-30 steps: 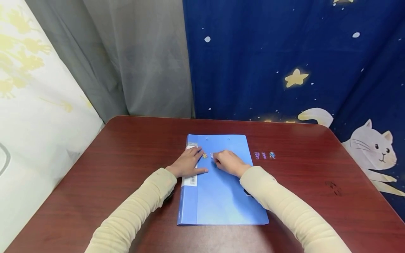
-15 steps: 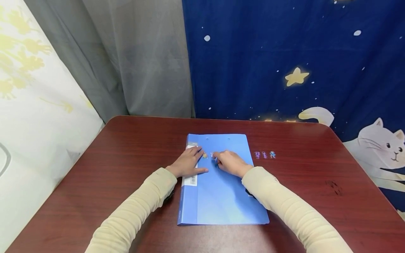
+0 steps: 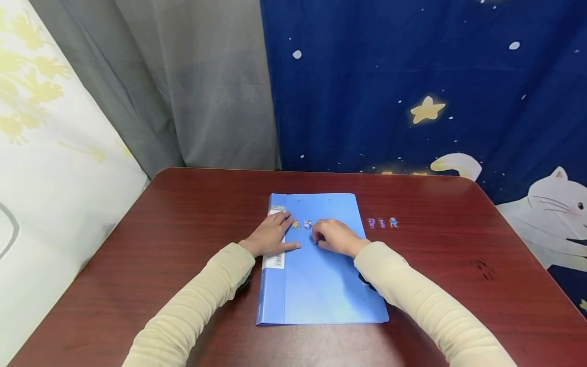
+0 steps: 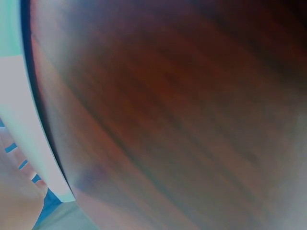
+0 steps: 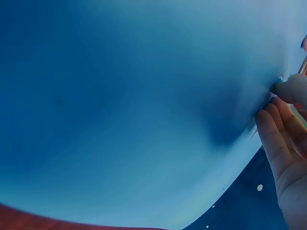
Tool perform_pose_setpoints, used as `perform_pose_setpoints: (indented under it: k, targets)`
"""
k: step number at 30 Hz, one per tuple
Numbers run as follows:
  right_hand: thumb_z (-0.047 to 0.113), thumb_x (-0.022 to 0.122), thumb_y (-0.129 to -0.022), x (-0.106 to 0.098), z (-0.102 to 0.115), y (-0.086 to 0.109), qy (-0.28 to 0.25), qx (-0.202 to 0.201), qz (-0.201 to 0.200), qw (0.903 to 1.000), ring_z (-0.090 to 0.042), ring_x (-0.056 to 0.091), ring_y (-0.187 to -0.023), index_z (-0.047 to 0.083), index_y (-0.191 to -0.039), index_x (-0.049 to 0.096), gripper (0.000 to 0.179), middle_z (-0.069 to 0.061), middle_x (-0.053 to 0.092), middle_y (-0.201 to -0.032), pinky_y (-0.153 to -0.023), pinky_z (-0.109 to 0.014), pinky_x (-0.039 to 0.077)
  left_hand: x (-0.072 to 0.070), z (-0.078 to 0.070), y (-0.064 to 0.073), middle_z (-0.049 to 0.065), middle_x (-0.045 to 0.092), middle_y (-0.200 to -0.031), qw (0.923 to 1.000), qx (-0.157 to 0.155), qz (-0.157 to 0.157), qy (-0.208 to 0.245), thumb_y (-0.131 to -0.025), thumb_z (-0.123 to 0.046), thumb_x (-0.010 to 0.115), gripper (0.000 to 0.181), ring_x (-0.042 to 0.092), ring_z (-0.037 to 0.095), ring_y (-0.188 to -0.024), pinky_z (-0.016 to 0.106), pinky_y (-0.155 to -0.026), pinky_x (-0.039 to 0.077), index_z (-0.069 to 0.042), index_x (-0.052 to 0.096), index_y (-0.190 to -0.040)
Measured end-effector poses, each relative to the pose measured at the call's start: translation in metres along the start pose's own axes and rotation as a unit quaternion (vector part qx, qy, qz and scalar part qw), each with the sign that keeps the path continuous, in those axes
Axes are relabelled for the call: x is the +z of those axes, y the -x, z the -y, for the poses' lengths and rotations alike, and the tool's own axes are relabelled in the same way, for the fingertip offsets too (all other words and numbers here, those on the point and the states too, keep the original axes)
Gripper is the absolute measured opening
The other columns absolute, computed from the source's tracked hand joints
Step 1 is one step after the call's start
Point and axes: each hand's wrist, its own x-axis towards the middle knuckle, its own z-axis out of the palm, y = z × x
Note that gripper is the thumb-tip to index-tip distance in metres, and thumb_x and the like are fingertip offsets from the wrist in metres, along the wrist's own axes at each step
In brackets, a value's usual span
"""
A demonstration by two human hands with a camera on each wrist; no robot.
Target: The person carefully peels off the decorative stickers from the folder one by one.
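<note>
A blue folder [image 3: 330,285] lies on the table with a white label strip along its left side. My left hand [image 3: 270,235] rests spread on the folder's left part, fingertips beside a small yellow sticker [image 3: 295,224]. Just right of that is a small white-and-purple sticker [image 3: 308,224]. Over the folder, right of both, my right hand [image 3: 337,237] has curled fingers. In the right wrist view, its thumb and fingertips meet at the folder's surface around a tiny bluish piece [image 5: 280,79], apparently a small sticker, mostly hidden. The left wrist view shows mainly tabletop.
Several small purple and blue stickers, such as a blue one [image 3: 393,223], lie in a row on the dark red table [image 3: 435,204] right of the folder. A dark mark [image 3: 482,269] shows farther right. Grey and star-patterned blue curtains [image 3: 348,92] hang behind the table.
My right hand has drawn back slightly right from the white-and-purple sticker, leaving it uncovered. Its extended index finger has curled in. My left hand stays on the folder.
</note>
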Motion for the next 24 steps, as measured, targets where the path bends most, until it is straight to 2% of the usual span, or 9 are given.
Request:
perform_pose_setpoints:
  k: [10, 15, 20, 24]
  targets:
    - [0.005, 0.065, -0.078, -0.001, 0.001, 0.007, -0.024, 0.0, 0.008, 0.9997, -0.008, 0.048, -0.064, 0.011, -0.076, 0.057, 0.01, 0.006, 0.053, -0.069, -0.062, -0.023, 0.043, 0.001, 0.0, 0.002, 0.013, 0.028, -0.141, 1.0, -0.004, 0.001, 0.0, -0.08, -0.06, 0.048, 0.081, 0.022, 0.027, -0.129, 0.039, -0.105, 0.016, -0.003, 0.034, -0.136]
    - [0.005, 0.064, -0.078, -0.004, 0.001, 0.009, -0.028, -0.013, -0.004, 0.9995, -0.008, 0.051, -0.065, 0.011, -0.078, 0.056, 0.01, 0.005, 0.056, -0.071, -0.063, -0.024, 0.044, 0.001, 0.001, 0.002, 0.013, 0.028, -0.14, 1.0, -0.002, -0.002, 0.003, -0.08, -0.059, 0.049, 0.08, 0.023, 0.027, -0.129, 0.039, -0.105, 0.016, -0.003, 0.034, -0.136]
    - [0.004, 0.062, -0.079, -0.012, -0.004, 0.014, -0.067, -0.002, -0.024, 0.9974, -0.01, 0.055, -0.072, 0.009, -0.08, 0.057, 0.007, 0.002, 0.059, -0.076, -0.067, -0.026, 0.047, 0.001, 0.001, 0.0, 0.013, 0.028, -0.141, 1.0, -0.004, -0.001, 0.005, -0.08, -0.06, 0.049, 0.081, 0.023, 0.027, -0.129, 0.039, -0.105, 0.017, -0.004, 0.033, -0.136]
    - [0.003, 0.059, -0.081, -0.015, -0.019, 0.023, -0.126, 0.03, -0.045, 0.9906, -0.008, 0.058, -0.065, 0.005, -0.08, 0.056, 0.004, 0.001, 0.058, -0.074, -0.062, -0.023, 0.047, -0.001, 0.0, 0.001, 0.012, 0.026, -0.141, 0.9999, -0.005, 0.002, 0.009, -0.08, -0.058, 0.05, 0.08, 0.022, 0.027, -0.129, 0.039, -0.105, 0.016, -0.005, 0.032, -0.137]
